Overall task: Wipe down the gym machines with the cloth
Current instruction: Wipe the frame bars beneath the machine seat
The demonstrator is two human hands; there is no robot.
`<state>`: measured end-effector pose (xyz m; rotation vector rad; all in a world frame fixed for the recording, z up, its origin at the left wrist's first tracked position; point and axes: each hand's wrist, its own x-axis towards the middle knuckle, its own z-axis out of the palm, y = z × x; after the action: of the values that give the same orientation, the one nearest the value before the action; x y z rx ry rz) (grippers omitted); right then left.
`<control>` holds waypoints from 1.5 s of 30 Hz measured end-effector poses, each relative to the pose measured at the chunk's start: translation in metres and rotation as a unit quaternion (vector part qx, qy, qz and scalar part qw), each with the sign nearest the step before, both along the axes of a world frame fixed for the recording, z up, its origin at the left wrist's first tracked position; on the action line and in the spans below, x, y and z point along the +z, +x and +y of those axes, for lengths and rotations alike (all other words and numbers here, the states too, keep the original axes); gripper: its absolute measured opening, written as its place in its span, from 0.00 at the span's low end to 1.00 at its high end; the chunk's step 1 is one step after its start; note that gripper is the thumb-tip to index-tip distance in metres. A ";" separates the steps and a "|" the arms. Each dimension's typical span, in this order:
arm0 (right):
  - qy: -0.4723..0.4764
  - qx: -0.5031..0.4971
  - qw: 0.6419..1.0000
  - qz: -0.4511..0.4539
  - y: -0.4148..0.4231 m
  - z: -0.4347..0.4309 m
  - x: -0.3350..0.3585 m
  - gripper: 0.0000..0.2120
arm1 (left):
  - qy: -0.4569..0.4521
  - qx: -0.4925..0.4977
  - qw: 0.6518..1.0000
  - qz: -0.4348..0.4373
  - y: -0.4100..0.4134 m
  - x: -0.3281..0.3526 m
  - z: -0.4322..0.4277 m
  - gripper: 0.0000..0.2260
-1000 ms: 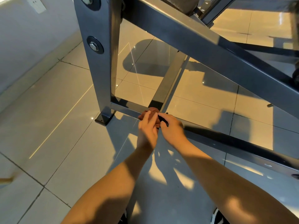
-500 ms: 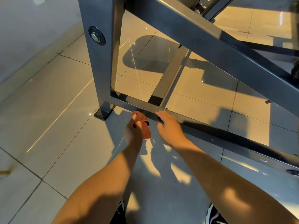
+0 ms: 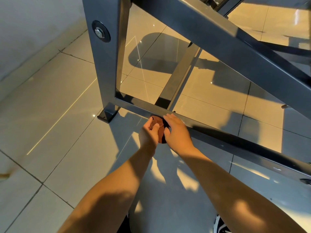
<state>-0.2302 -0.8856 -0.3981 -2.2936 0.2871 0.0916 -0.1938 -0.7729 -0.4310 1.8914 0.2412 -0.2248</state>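
A small reddish-brown cloth [image 3: 159,127] hangs bunched between my two hands, just in front of the machine's low base bar [image 3: 218,130]. My left hand [image 3: 149,133] grips the cloth's left side with curled fingers and thumb. My right hand [image 3: 176,130] lies against the cloth's right side, thumb on the cloth and fingers stretched up to the bar's near edge. The dark grey steel frame rises from a foot plate [image 3: 107,115] into an upright post [image 3: 104,61] with a large bolt [image 3: 100,32]. Most of the cloth is hidden by my hands.
A slanted beam [image 3: 227,41] crosses overhead from the post to the right. A cross bar [image 3: 180,79] runs back from the base bar. Glossy beige floor tiles [image 3: 55,101] surround the frame, and a pale wall [image 3: 33,31] stands at the left.
My left hand with the cloth has come back up beside the base bar. My right hand has closed in against the cloth again. The view has shifted slightly.
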 end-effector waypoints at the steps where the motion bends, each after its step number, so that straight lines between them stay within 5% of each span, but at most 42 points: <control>1: 0.000 0.003 1.000 0.001 0.000 0.000 0.000 0.24 | -0.001 0.021 1.000 0.004 0.007 0.002 0.002 0.17; 4: -0.006 0.013 1.000 0.007 -0.001 -0.001 -0.002 0.25 | 0.008 0.071 0.997 0.032 0.021 0.006 0.001 0.20; 11: -0.010 -0.007 1.000 0.008 0.000 0.004 0.003 0.22 | 0.047 -0.031 0.998 -0.017 -0.008 0.003 -0.004 0.13; 16: -0.017 0.017 1.000 0.013 0.000 -0.001 -0.001 0.25 | 0.042 0.072 0.997 0.004 0.025 0.007 0.007 0.13; 23: -0.026 0.005 1.000 0.012 -0.002 0.004 0.003 0.23 | 0.047 -0.040 0.998 -0.022 -0.014 0.000 -0.007 0.17; 30: -0.028 0.024 0.999 0.017 -0.001 -0.001 0.001 0.26 | 0.070 0.045 0.997 0.000 0.025 0.007 0.008 0.15; 38: -0.020 0.005 1.000 0.013 -0.003 0.003 0.002 0.23 | 0.067 -0.043 0.996 -0.037 -0.018 0.007 -0.010 0.17; 45: -0.004 0.028 0.999 0.016 -0.003 -0.005 0.003 0.25 | 0.062 0.047 0.997 -0.021 0.016 0.013 -0.001 0.20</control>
<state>-0.2332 -0.8908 -0.3955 -2.3101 0.2407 0.1556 -0.1782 -0.7740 -0.4178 1.9988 0.3221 -0.1085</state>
